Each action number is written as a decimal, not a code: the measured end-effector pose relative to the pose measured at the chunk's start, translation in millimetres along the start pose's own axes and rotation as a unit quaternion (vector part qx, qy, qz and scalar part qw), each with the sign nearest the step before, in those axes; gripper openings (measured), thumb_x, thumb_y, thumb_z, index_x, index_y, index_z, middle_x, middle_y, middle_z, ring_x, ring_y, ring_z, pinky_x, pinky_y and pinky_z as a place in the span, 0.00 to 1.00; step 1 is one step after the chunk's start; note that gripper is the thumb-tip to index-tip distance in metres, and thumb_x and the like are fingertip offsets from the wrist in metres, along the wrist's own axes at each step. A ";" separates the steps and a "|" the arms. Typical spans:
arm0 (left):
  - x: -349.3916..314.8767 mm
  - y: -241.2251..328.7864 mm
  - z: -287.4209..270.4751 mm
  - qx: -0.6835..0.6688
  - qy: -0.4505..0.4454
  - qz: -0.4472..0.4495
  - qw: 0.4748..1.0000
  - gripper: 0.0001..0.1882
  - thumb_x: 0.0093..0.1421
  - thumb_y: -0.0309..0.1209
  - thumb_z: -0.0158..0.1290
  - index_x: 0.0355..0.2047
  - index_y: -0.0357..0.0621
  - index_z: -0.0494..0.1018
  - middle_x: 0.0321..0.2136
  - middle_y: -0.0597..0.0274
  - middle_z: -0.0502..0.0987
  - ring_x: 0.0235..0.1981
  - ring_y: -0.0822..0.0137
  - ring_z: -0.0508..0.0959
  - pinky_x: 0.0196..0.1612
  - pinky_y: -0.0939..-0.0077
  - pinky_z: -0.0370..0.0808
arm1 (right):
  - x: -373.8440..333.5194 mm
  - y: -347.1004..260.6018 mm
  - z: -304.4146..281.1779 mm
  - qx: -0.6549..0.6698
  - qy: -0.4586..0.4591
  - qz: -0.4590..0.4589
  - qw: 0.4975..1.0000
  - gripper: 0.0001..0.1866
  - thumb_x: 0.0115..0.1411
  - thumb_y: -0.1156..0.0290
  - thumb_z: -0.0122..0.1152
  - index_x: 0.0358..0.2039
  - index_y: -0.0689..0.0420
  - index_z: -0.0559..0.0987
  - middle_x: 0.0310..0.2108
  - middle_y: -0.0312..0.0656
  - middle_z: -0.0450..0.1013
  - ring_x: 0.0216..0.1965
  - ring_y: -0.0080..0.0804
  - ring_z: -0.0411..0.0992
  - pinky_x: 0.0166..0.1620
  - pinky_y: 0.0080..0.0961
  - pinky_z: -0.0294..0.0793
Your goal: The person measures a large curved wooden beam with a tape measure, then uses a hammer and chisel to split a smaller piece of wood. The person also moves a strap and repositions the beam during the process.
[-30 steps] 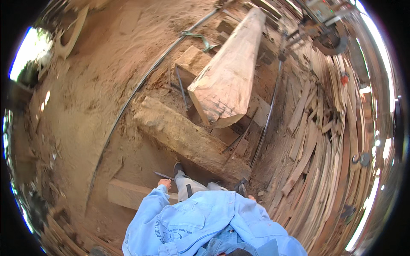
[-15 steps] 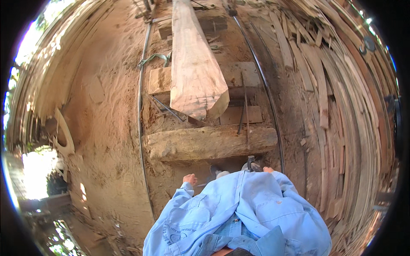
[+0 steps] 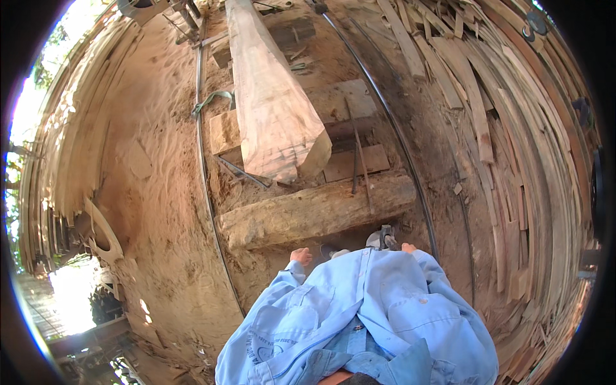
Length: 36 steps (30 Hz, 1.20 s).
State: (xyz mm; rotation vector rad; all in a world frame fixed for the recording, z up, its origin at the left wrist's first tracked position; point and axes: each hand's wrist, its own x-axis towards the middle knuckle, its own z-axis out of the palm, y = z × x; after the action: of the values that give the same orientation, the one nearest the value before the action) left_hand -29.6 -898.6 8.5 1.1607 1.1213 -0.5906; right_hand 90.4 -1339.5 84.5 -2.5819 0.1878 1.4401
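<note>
My left hand (image 3: 301, 256) hangs beside the jacket with its fingers loosely apart, nothing in it. Only a small part of my right hand (image 3: 409, 248) shows past the sleeve. Just left of it is the dark head of what looks like a hammer (image 3: 387, 236), seemingly in that hand; the jacket hides its handle. Ahead of my feet lies a rough timber (image 3: 314, 215) crosswise. Beyond it, a long squared log (image 3: 276, 115) points away from me, its near end resting over wooden blocks (image 3: 226, 131).
Metal rails run along both sides, a left rail (image 3: 203, 147) and a right rail (image 3: 398, 128). Thin rods (image 3: 359, 151) lean on the crosswise timber. Stacked boards (image 3: 520, 141) line the right; more planks (image 3: 70, 147) stand at left. A green strap (image 3: 215, 99) lies by the left rail.
The view has turned, so the log and rails appear tilted and shifted left. Both hands sit slightly higher and further right in the picture. The timber and log look unmoved.
</note>
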 end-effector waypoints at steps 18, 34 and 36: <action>-9.8 -13.9 -8.9 0.026 0.013 -0.026 0.999 0.18 0.60 0.35 0.49 0.47 0.36 0.69 0.39 0.43 0.76 0.37 0.51 0.79 0.39 0.59 0.78 | -11.0 -2.6 -6.7 -0.005 -0.005 0.014 1.000 0.26 0.52 0.57 0.58 0.47 0.62 0.71 0.49 0.63 0.67 0.53 0.60 0.64 0.53 0.47 0.66; -25.0 -26.2 4.9 0.028 0.032 -0.025 0.999 0.15 0.58 0.35 0.50 0.40 0.35 0.73 0.29 0.53 0.78 0.23 0.66 0.77 0.25 0.75 0.76 | -8.7 4.6 -3.3 -0.011 -0.013 0.019 1.000 0.28 0.51 0.55 0.59 0.47 0.61 0.71 0.50 0.63 0.66 0.53 0.59 0.64 0.53 0.46 0.66; -25.6 -25.6 4.4 0.000 0.024 -0.024 0.999 0.16 0.58 0.35 0.50 0.40 0.35 0.73 0.29 0.53 0.78 0.23 0.66 0.77 0.24 0.74 0.75 | -8.2 4.9 -3.6 -0.016 -0.021 0.010 1.000 0.29 0.51 0.54 0.60 0.47 0.61 0.71 0.49 0.62 0.67 0.53 0.59 0.64 0.53 0.45 0.66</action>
State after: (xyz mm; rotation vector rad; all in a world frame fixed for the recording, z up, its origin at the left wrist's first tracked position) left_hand -59.2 -915.6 21.3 1.1554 1.1934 -0.6033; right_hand 88.0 -1344.9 92.8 -2.5785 0.1873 1.5154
